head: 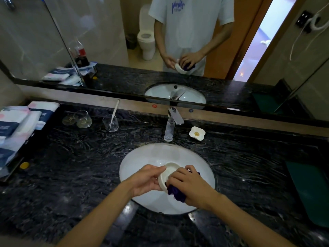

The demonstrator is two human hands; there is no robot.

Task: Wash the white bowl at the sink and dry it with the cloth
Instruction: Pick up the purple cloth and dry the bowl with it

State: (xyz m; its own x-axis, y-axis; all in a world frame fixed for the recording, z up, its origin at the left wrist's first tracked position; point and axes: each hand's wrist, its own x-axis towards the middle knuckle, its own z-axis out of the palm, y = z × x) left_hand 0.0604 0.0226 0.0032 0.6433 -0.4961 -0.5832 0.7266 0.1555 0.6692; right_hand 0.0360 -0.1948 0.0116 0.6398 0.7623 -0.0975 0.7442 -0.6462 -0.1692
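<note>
I hold the white bowl [166, 174] upside down and tilted over the white sink basin [142, 159], its foot ring facing up. My left hand [148, 180] grips its left rim. My right hand [191, 187] clutches a bunched dark purple cloth [175, 192] and presses it against the bowl's right side. Most of the cloth is hidden under my fingers. The chrome tap [171, 123] stands behind the basin, and no water is running from it.
On the dark marble counter [71, 166] stand glasses [82, 120], one with a toothbrush [111, 123], folded towels [19, 125] at far left, a small white soap dish [197, 133] right of the tap, and a green mat [309, 191] at right. A mirror fills the wall behind.
</note>
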